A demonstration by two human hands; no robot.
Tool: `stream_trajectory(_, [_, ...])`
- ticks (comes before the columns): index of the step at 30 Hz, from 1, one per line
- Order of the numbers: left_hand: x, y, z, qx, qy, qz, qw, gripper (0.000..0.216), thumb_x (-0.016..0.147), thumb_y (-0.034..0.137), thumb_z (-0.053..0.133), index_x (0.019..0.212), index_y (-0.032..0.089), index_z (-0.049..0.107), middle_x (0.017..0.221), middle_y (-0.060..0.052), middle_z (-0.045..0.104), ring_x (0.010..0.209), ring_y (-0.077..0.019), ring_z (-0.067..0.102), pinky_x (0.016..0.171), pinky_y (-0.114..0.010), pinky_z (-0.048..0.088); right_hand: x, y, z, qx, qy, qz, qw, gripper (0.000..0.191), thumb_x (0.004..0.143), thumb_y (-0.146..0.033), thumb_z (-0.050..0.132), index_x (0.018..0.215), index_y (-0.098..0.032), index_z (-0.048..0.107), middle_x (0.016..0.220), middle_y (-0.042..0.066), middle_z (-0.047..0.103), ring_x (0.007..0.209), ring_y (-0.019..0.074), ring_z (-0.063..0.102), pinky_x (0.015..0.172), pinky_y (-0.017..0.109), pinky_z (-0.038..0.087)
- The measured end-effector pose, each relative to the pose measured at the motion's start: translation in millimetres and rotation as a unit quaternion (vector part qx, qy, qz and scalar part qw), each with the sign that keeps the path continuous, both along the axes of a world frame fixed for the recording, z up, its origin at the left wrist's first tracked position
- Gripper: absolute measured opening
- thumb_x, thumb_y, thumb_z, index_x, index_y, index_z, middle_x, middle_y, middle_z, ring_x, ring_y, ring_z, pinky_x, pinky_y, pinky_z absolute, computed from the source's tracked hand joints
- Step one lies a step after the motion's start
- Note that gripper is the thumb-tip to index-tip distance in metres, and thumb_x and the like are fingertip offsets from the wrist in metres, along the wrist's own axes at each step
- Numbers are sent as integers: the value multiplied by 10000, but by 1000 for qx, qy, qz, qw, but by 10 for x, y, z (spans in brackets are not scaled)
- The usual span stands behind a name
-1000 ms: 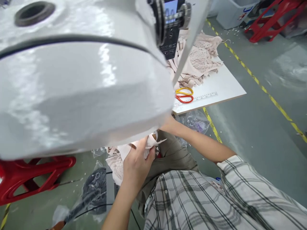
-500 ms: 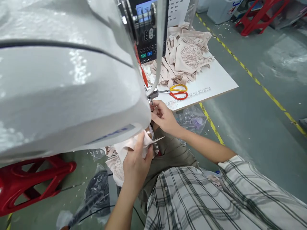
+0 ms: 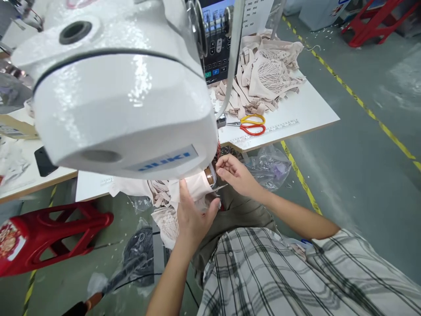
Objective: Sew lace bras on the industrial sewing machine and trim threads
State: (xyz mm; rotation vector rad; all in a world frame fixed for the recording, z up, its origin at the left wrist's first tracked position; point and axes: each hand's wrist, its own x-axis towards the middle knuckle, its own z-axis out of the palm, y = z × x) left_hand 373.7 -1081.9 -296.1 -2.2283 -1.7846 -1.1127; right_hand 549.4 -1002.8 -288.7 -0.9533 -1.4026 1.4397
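Note:
My left hand lies on pale pink fabric at the narrow end of the sewing machine's lower arm. Its fingers are stretched out and the thumb stands apart. A thin pointed strip of the fabric sticks out to the right, below a brown metal part. Just right of this end, my right hand has its fingers curled and the fingertips together. Whatever they may hold is too small to make out. Above both hands is the white sewing machine, whose head hides the needle area.
Scissors with yellow and red handles lie by a ruler strip on the white table. Behind them is a heap of pink lace garments. A red stool stands at left, a phone on the left table.
My right hand has come down and toward me, away from the needle area. My left hand has flattened out on the fabric. The view has shifted, showing more of the machine head.

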Motion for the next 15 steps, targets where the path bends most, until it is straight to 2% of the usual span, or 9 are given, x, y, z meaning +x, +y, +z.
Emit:
stream_trajectory(3, [156, -104, -41, -1, 21, 11, 1000, 1002, 931, 530, 614, 1630, 89, 47, 1547, -336, 406, 1266, -368, 631, 968, -420, 568, 42, -100, 0, 33, -28, -11, 999, 417, 897, -617, 614, 993, -217, 545, 925, 35, 597, 842, 169, 587, 775, 307, 493])
stream_trajectory(6, [410, -315, -92, 1, 51, -4, 999, 1024, 930, 468, 644, 1627, 60, 14, 1470, -349, 499, 1121, -364, 713, 882, -404, 597, 107, -253, 9, 60, -92, -7, 994, 401, 888, -573, 650, 1041, -205, 607, 1004, 63, 668, 935, 207, 620, 852, 341, 493])
stream_trajectory(8, [541, -467, -86, -13, 46, -54, 997, 1005, 944, 451, 629, 1624, 44, 12, 1381, -339, 587, 1052, -360, 739, 827, -396, 611, 166, -363, 27, 25, -92, 2, 995, 372, 902, -542, 638, 1041, -197, 647, 994, 62, 697, 916, 208, 634, 818, 330, 501])
stream_trajectory(10, [568, -572, -15, -70, -8, -139, 988, 964, 969, 462, 585, 1622, 50, 7, 1241, -274, 698, 963, -312, 766, 752, -358, 624, 241, -450, 50, -28, -49, -18, 998, 371, 917, -543, 610, 998, -187, 674, 944, 51, 703, 867, 192, 637, 770, 304, 504])
stream_trajectory(11, [541, -595, 46, -111, -45, -181, 976, 901, 988, 439, 560, 1622, 69, 39, 1137, -210, 752, 887, -266, 776, 713, -323, 624, 283, -479, 63, -53, -24, -29, 998, 387, 910, -556, 613, 977, -181, 681, 915, 45, 698, 832, 180, 631, 742, 290, 500])
stream_trajectory(13, [439, -581, 200, -150, -110, -224, 957, 660, 1008, 326, 534, 1577, 142, 256, 945, -81, 788, 758, -180, 759, 678, -257, 608, 369, -505, 93, -103, 0, -4, 995, 433, 868, -596, 651, 915, -167, 679, 817, 25, 668, 719, 152, 597, 652, 263, 472])
stream_trajectory(14, [382, -552, 281, -136, -125, -227, 956, 528, 1001, 251, 529, 1504, 172, 389, 919, -59, 781, 786, -166, 753, 721, -252, 605, 407, -504, 111, -128, -2, 41, 991, 452, 853, -611, 663, 874, -160, 671, 752, 11, 638, 655, 135, 564, 603, 251, 446])
stream_trajectory(15, [330, -515, 355, -98, -122, -224, 962, 426, 986, 198, 523, 1411, 180, 495, 961, -74, 776, 894, -182, 750, 805, -281, 603, 437, -497, 133, -143, -12, 104, 984, 464, 848, -618, 664, 841, -154, 664, 700, -3, 605, 611, 121, 530, 571, 242, 419])
